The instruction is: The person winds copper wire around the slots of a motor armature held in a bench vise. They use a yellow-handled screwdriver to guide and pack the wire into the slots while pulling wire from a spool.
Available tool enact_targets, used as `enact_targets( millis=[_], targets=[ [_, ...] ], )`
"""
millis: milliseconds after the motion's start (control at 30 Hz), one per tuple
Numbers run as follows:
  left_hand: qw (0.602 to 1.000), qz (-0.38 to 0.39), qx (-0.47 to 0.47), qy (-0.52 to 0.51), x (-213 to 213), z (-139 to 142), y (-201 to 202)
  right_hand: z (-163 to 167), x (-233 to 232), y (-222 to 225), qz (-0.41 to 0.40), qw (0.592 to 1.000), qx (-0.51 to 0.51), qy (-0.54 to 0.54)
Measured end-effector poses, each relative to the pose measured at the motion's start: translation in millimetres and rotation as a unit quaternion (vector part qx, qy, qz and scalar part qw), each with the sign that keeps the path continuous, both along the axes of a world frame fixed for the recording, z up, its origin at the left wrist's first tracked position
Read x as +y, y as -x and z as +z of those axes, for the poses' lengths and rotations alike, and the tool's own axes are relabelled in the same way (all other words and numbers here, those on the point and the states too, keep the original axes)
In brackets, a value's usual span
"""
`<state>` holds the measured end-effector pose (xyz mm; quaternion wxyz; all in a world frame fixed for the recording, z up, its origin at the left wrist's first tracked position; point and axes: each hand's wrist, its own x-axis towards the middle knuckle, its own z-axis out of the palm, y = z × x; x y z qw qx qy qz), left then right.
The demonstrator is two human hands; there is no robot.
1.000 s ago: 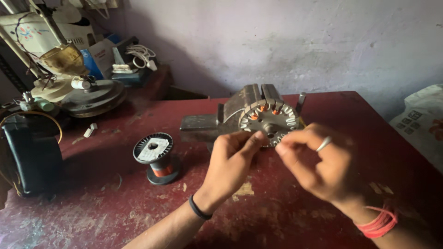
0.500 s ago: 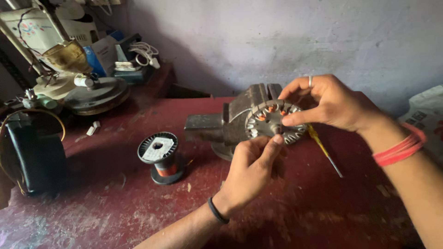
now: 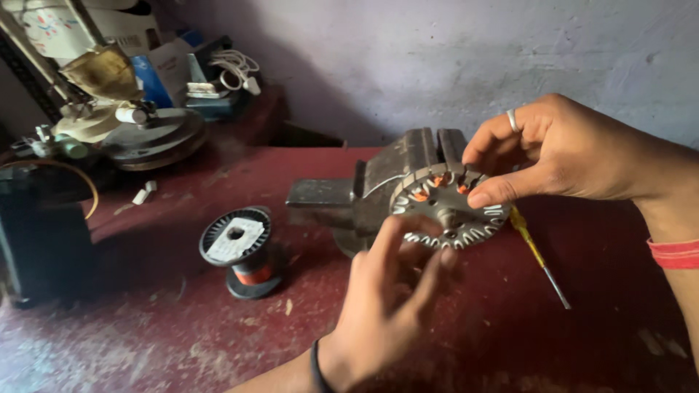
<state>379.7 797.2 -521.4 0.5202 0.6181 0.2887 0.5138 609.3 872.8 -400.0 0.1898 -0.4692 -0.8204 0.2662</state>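
**Both hands on a part-wound stator at the vise**

Right of centre in the frame, a round metal stator [image 3: 445, 206] sits against a grey bench vise [image 3: 378, 182] on the red worktop [image 3: 145, 320]. The right hand [image 3: 575, 156], entering from the right edge with a ring on one finger, has its fingers [image 3: 489, 196] pressed on the stator's upper right rim, thumb in front and the others curled over the top. The left hand [image 3: 389, 306], rising from the bottom edge, has its fingers loosely spread, their tips touching the lower rim; whether they pinch a wire cannot be told.

Copper windings show only in the upper slots; the lower teeth look bare, so the winding seems partly done with most still to fill. A spool of copper wire [image 3: 239, 251] stands left of centre, well apart from the hands. A yellow-handled screwdriver [image 3: 537, 255] lies just right of the stator.
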Motion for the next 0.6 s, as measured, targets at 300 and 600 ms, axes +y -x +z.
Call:
enact_targets(
  millis=[300, 600],
  targets=[
    [0.946, 0.067, 0.097, -0.302, -1, -5, 8, 5, -3, 6, -0.057, 0.998, -0.037, 0.021],
    [0.972, -0.097, 0.092, -0.195, 4, 21, 12, 0, 5, -4, 0.101, 0.991, 0.080, 0.035]
  ],
)
